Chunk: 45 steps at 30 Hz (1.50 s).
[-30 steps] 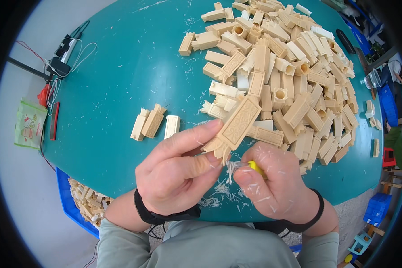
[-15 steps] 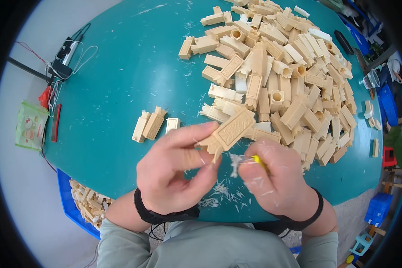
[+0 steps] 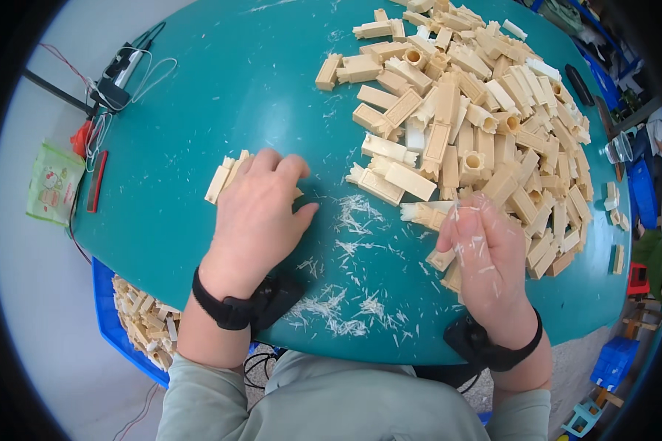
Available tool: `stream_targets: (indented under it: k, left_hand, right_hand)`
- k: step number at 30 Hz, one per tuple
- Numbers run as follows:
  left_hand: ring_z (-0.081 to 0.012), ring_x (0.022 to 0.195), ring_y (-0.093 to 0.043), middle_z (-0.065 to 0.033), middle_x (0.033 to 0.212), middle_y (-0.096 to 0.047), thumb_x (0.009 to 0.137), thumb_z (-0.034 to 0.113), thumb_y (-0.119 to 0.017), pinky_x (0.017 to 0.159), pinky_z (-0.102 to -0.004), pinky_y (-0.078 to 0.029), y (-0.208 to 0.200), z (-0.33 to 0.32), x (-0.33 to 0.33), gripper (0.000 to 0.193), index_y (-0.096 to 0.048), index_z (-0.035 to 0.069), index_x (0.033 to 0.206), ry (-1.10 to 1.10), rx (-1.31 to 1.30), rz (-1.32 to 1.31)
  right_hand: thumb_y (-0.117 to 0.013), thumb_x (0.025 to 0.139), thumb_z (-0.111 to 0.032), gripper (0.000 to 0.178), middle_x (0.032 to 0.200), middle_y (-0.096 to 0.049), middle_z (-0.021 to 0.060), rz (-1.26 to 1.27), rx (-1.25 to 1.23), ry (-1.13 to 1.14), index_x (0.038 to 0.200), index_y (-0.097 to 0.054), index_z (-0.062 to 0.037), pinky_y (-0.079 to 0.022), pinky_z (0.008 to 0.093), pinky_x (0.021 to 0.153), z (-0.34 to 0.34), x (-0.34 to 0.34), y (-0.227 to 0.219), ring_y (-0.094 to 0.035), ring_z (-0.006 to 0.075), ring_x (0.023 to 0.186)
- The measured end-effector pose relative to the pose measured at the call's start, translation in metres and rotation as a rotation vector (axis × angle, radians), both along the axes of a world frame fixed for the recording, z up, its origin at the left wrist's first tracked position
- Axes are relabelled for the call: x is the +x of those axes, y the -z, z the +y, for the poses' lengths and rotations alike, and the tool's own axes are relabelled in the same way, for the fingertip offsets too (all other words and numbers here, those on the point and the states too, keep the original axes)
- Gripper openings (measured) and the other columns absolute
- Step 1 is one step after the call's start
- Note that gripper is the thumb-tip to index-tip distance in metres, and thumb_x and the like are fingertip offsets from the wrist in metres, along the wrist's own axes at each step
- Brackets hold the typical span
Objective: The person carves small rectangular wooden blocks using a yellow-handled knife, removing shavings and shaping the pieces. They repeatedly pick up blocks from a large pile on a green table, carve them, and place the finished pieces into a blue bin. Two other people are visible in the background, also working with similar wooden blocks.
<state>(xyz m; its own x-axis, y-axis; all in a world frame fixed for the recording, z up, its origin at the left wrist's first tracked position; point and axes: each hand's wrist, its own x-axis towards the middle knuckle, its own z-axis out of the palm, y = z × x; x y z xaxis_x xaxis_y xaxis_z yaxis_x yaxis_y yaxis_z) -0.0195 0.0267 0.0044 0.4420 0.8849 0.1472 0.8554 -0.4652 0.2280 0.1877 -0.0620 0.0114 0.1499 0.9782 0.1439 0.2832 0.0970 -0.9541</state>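
My left hand point(image 3: 261, 209) is palm down over a few cream carved blocks point(image 3: 218, 184) on the left of the green table. Its fingers are bent and spread, with the thumb apart, and it covers most of those blocks. Beside the big heap of cream blocks point(image 3: 449, 140), my right hand point(image 3: 485, 257) has its fingers closed. Whatever they hold is hidden. Thin pale shavings cling to its thumb and fingers. Between my hands lie scattered white shavings point(image 3: 338, 312).
A blue bin point(image 3: 110, 331) of similar blocks stands below the table's left edge. At the far left are a power strip point(image 3: 121, 70) with cables, a red bar point(image 3: 97, 181) and a green packet point(image 3: 54, 184). A glass cup point(image 3: 619, 148) stands near the right edge.
My left hand has moved left to the small group and no longer shows the carved block raised. My right hand has moved right, and its yellow-handled tool is out of sight. The view has shifted.
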Motion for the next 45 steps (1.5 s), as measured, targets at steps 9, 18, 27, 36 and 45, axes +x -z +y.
stream_targets:
  k: [9, 18, 27, 36, 45]
  left_hand:
    - [-0.0282, 0.095, -0.051, -0.0090, 0.106, -0.053, 0.065, 0.000, -0.068, 0.080, -0.0363, -0.044, 0.018, 0.004, 0.039, 0.051, -0.052, 0.007, 0.112, 0.536, 0.118, -0.360]
    - [-0.0134, 0.084, -0.054, -0.0074, 0.099, -0.055, 0.080, 0.002, -0.061, 0.070, -0.0252, -0.045, 0.015, -0.003, 0.019, 0.030, -0.055, 0.003, 0.110, 0.455, -0.402, -0.938]
    - [-0.0171, 0.098, -0.053, -0.0094, 0.105, -0.053, 0.080, 0.006, -0.062, 0.087, -0.0318, -0.043, 0.009, -0.018, 0.025, 0.033, -0.053, 0.001, 0.111, 0.546, -0.635, -1.131]
    - [-0.0203, 0.103, -0.051, -0.0098, 0.109, -0.050, 0.078, 0.006, -0.064, 0.088, -0.0324, -0.041, 0.014, -0.028, 0.025, 0.037, -0.049, 0.000, 0.111, 0.554, -0.755, -1.289]
    - [-0.0153, 0.092, -0.048, -0.0084, 0.101, -0.048, 0.074, 0.001, -0.067, 0.080, -0.0269, -0.040, 0.007, -0.027, 0.021, 0.037, -0.048, 0.002, 0.105, 0.551, -0.476, -1.237]
  right_hand:
    - [-0.053, 0.089, -0.020, 0.022, 0.059, -0.050, 0.0016, 0.041, 0.006, 0.013, 0.078, -0.055, -0.0004, -0.036, 0.0215, 0.048, -0.001, -0.002, -0.005, -0.043, 0.0055, 0.054]
    - [-0.066, 0.079, -0.015, 0.024, 0.071, -0.054, 0.0018, 0.141, -0.032, 0.074, 0.095, -0.052, -0.0017, -0.041, 0.0198, 0.055, -0.001, -0.004, -0.001, -0.048, 0.0058, 0.062]
    - [-0.065, 0.075, -0.005, 0.029, 0.085, -0.058, 0.0067, 0.203, 0.027, -0.150, 0.103, -0.056, -0.0030, -0.044, 0.0241, 0.062, -0.003, -0.005, 0.002, -0.054, 0.0121, 0.071]
    - [-0.065, 0.078, -0.016, 0.027, 0.082, -0.057, 0.0096, 0.059, 0.092, -0.202, 0.100, -0.055, -0.0029, -0.045, 0.0271, 0.061, -0.003, -0.006, 0.004, -0.056, 0.0183, 0.068]
    - [-0.062, 0.081, -0.025, 0.025, 0.064, -0.050, 0.0109, -0.132, 0.058, -0.236, 0.075, -0.053, -0.0025, -0.040, 0.0315, 0.050, -0.005, -0.003, -0.008, -0.050, 0.0242, 0.055]
